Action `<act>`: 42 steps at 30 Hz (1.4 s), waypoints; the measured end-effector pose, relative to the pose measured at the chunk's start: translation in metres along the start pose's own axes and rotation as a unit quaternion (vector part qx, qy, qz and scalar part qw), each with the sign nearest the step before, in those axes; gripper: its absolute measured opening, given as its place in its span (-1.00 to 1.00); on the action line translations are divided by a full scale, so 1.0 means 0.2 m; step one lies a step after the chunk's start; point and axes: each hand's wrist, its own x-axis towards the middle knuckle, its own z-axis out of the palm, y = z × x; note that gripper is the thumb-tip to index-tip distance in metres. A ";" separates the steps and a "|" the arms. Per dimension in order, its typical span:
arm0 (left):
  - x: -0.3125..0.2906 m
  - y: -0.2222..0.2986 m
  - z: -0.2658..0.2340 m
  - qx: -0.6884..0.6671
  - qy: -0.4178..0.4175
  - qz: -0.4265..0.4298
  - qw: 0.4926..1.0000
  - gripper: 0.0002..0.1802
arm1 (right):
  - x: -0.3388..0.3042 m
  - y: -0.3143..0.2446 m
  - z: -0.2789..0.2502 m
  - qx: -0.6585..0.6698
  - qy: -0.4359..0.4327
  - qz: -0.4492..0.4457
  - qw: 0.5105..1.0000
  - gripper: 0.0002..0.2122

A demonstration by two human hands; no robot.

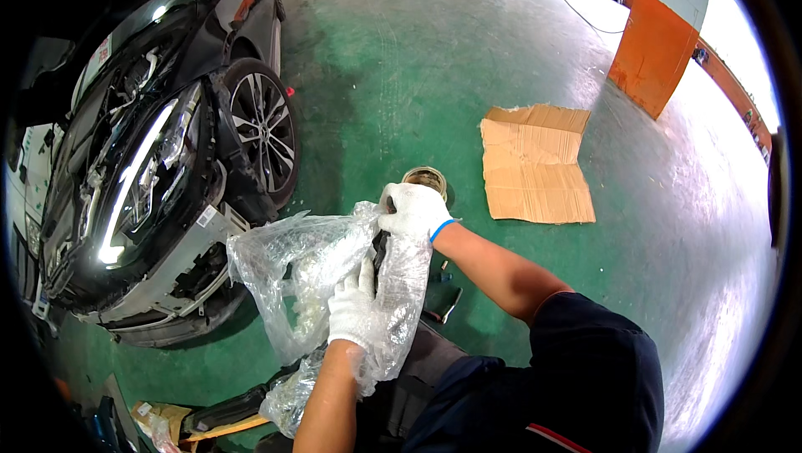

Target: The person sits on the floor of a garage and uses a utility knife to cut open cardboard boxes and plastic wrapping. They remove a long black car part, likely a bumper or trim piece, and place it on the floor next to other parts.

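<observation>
A black car point(180, 177) stands at my left. Next, clear plastic point(309, 244) is bunched before me: my gloved left hand point(352, 307) lies against it, fingers extended; my gloved right hand point(414, 207) grips its upper end. Just beyond shows a round roll point(428, 172); farther right, creased cardboard point(536, 169) on green floor point(359, 60).

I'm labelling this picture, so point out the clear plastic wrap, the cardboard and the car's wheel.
Clear plastic wrap point(322, 250): head view, on its loose sheet.
Cardboard point(537, 165): head view, near its middle crease.
Wheel point(264, 130): head view, on the hub.
</observation>
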 end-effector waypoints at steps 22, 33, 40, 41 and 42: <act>-0.06 0.14 -0.19 -0.068 -0.054 -0.049 0.995 0.18 | -0.03 0.21 -0.06 0.049 -0.084 0.053 0.994 -0.52; -0.08 0.20 -0.31 -0.058 -0.059 -0.027 0.996 0.13 | -0.06 0.29 -0.03 0.085 -0.079 0.098 0.988 -0.42; -0.09 0.16 -0.29 -0.172 -0.060 -0.071 0.981 0.08 | 0.09 0.27 0.11 0.115 -0.049 0.102 0.987 -0.49; -0.09 0.16 -0.29 -0.162 -0.063 -0.065 0.983 0.08 | 0.13 0.30 0.14 0.117 -0.063 0.099 0.986 -0.47; -0.09 0.17 -0.30 -0.149 -0.065 -0.062 0.985 0.07 | 0.15 0.32 0.17 0.116 -0.064 0.103 0.986 -0.47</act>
